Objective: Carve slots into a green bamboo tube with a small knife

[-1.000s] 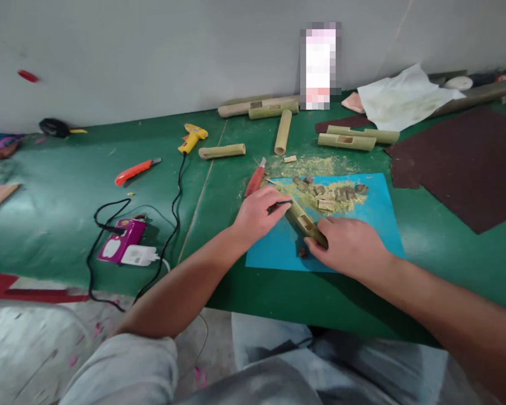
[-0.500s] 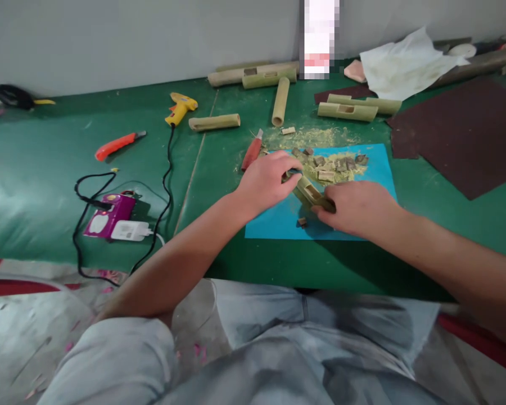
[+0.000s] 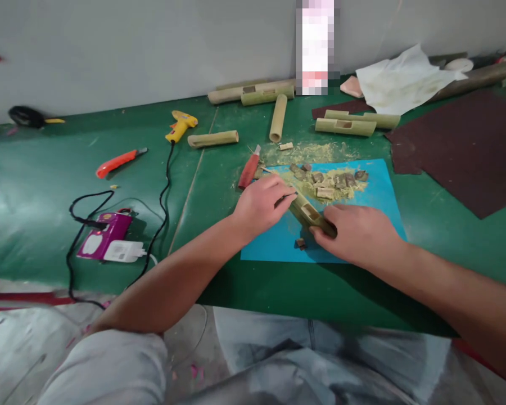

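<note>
A short bamboo tube (image 3: 308,211) with a rectangular notch cut in its upper side is held slantwise over a blue sheet (image 3: 265,242). My right hand (image 3: 358,228) is closed around its near right end. At the far left end my left hand (image 3: 263,205) is closed, fingers bent beside the tube. A thin dark edge shows at the left fingertips; what it belongs to is hidden. Bamboo chips and shavings (image 3: 331,183) lie behind the tube on the sheet, and one small bamboo piece (image 3: 301,243) lies in front. A red-handled blade tool (image 3: 249,169) lies just beyond my left hand.
Several cut bamboo tubes (image 3: 346,127) lie towards the back of the green table (image 3: 236,287). To the left are a yellow glue gun (image 3: 181,126), an orange utility knife (image 3: 118,163) and a purple power strip (image 3: 105,235) with cords. Dark brown sheets (image 3: 468,152) lie at the right.
The camera view has tilted, so the table sits lower in the picture. My left fingers have shifted slightly off the tube's far end, showing more of it. My right hand keeps its grip.
</note>
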{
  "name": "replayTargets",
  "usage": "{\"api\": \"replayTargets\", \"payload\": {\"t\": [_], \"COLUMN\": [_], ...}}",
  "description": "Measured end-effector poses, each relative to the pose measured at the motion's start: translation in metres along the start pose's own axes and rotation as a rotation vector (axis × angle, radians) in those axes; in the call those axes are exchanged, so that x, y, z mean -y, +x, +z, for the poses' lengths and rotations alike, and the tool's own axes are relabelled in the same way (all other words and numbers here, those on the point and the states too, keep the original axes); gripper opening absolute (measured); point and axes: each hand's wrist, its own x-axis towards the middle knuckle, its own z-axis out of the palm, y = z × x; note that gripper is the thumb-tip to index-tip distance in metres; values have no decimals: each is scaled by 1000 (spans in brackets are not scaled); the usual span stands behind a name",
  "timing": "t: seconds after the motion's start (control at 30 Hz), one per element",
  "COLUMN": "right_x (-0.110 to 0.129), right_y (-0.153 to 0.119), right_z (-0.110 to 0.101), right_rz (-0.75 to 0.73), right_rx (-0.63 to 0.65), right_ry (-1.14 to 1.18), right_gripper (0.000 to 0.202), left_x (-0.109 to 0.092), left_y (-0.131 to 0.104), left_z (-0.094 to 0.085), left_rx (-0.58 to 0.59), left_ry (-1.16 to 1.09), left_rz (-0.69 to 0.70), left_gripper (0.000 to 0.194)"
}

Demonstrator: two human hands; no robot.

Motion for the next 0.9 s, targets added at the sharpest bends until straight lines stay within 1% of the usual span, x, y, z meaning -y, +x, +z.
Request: {"api": "replayTargets", "payload": {"t": [0.1,0.2,0.27,0.33,0.4,0.5,0.6,0.73,0.83,0.9], "right_x": [-1,-2,-2,-2,-2,-3,-3,-4,-4,-4], "right_y": [-1,-3,-3,-4,-5,-5,-6,-6,-7,-7], "right_z": [2,4,6,7,8,9,9,9,10,10], "right_rz": [-8,-35,-39,-48,-62,-78,-89,-93,-100,-104], "right_rx": [-14,-49,-67,-75,-90,-114,-115,-128,-146,-148], "right_ry": [19,18,18,28,42,57,55,43,43,44], "right_gripper": [31,29,27,25,25,27,25,26,26,26], "left_x": [-3,-10,-16,-19,-18,-14,-13,-16,-16,-15], "left_y": [-3,-6,-7,-8,-8,-5,-4,-4,-3,-2], "left_z": [0,0,1,1,2,3,3,3,3,3], "left_rx": [-18,-35,-1,49,57,12,42,23,80,73], "left_ry": [-23,-20,4,24,35,58,38,18,44,44], "left_rz": [-25,-59,-41,15,40,16,53,7,65,64], "left_gripper": [20,19,23,28,30,29,30,30,35,36]}}
